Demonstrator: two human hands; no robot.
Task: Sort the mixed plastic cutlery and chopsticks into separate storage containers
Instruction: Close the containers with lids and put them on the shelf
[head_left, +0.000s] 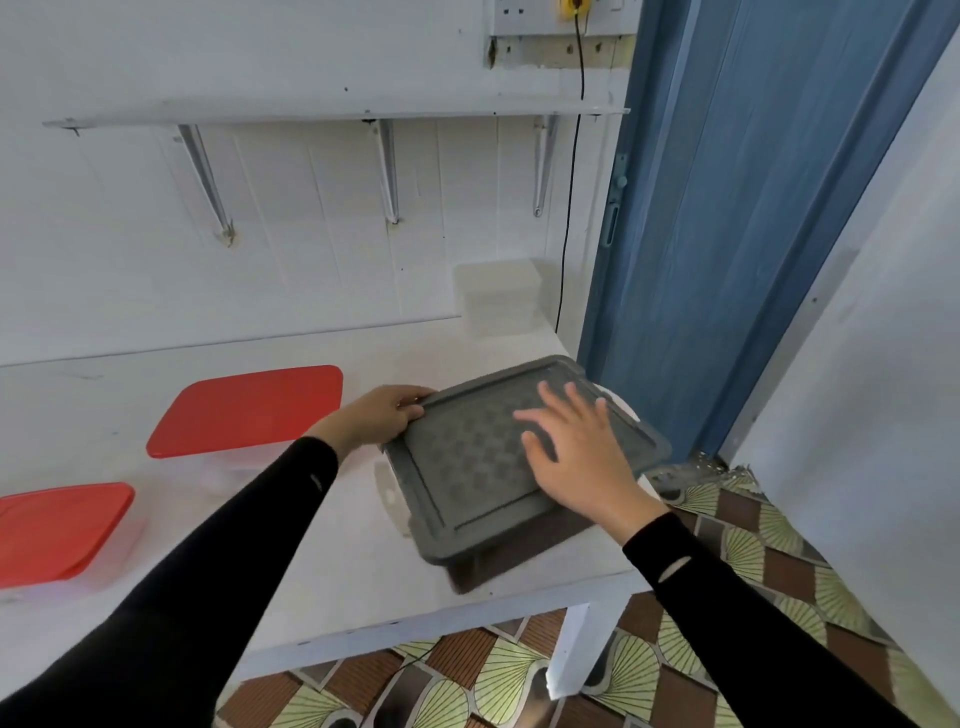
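Observation:
A grey patterned lid (467, 457) lies tilted over a container at the right end of the white table (322, 561). My left hand (379, 415) grips the lid's far left corner, fingers curled over its rim. Spread fingers of my right hand (576, 457) lie flat on top of the lid. Two clear containers with red lids stand to the left, one (244, 410) in the middle and one (57, 530) at the left edge. No cutlery or chopsticks are visible.
Clear stacked boxes (498, 296) stand at the table's back right corner by the wall. A blue folding door (727, 234) is to the right. A black cable (569, 197) hangs down the wall. The patterned floor (753, 561) lies beyond the table's front edge.

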